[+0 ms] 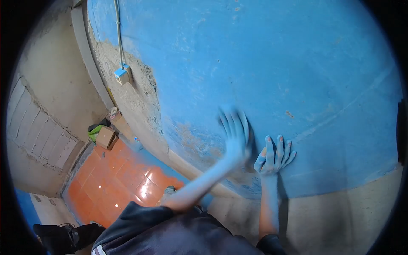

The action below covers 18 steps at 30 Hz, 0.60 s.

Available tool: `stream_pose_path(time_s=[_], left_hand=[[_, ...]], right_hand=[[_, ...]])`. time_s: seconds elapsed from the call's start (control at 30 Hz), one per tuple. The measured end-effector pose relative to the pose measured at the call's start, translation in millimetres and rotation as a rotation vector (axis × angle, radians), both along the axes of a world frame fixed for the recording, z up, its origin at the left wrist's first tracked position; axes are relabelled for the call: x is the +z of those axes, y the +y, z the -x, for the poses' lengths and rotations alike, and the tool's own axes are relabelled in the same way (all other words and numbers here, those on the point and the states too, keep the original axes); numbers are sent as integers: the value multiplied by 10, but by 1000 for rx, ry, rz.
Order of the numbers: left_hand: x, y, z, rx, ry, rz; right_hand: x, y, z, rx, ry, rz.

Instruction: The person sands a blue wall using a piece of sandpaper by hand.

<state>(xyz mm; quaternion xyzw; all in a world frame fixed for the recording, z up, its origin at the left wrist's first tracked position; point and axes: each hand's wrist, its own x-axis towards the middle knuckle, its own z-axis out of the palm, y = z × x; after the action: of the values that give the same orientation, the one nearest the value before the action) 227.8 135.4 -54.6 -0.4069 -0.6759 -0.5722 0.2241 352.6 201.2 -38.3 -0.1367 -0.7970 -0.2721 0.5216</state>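
Note:
Both of my hands are up against a blue-painted wall (280, 63), and both look coated in pale blue dust or paint. My left hand (236, 134) is blurred by motion, its fingers stretched out and spread. It is at or very near the wall; I cannot tell whether it touches. To its right and slightly lower, my right hand (275, 157) is spread with its fingers apart and seems to rest on the wall. A small chipped spot (289, 114) shows above the right hand. I see nothing held in either hand.
A socket box (122, 75) with a cable hangs at upper left beside rough bare plaster (142, 95). Orange floor tiles (106, 178) lie below, with a cardboard box (106, 138) and a green bag (94, 132) near the corner. A dark object (68, 238) stands at lower left.

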Motion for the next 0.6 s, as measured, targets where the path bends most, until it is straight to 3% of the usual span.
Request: stream_pose_path(time_s=[0.03, 0.07, 0.1, 0.17, 0.2, 0.27, 0.33, 0.43, 0.5, 0.6], left_hand=[[-586, 20, -420, -28, 61, 163], [-1148, 2, -736, -239, -26, 112], [-1149, -151, -773, -364, -78, 257], [-1107, -99, -522, -269, 40, 269], [-840, -133, -369, -224, 90, 286], [3, -85, 134, -17, -86, -2], [97, 85, 529, -64, -233, -133], [-89, 44, -18, 1, -71, -57], [-921, -34, -759, -282, -82, 123], [-872, -71, -686, -312, -80, 118]], right_hand=[[12, -24, 10, -1, 0, -10], [35, -25, 14, 2, -2, -26], [43, -5, -8, 53, -12, -47], [8, 60, -22, 70, -6, -47], [-30, 48, -46, 77, -10, -35], [16, -9, -14, 72, -8, -17], [46, -36, -29, 65, -17, 29], [204, -124, -16, 59, -20, 90], [405, -165, 24, 48, -6, 97], [486, -97, 43, 65, 24, 68]])
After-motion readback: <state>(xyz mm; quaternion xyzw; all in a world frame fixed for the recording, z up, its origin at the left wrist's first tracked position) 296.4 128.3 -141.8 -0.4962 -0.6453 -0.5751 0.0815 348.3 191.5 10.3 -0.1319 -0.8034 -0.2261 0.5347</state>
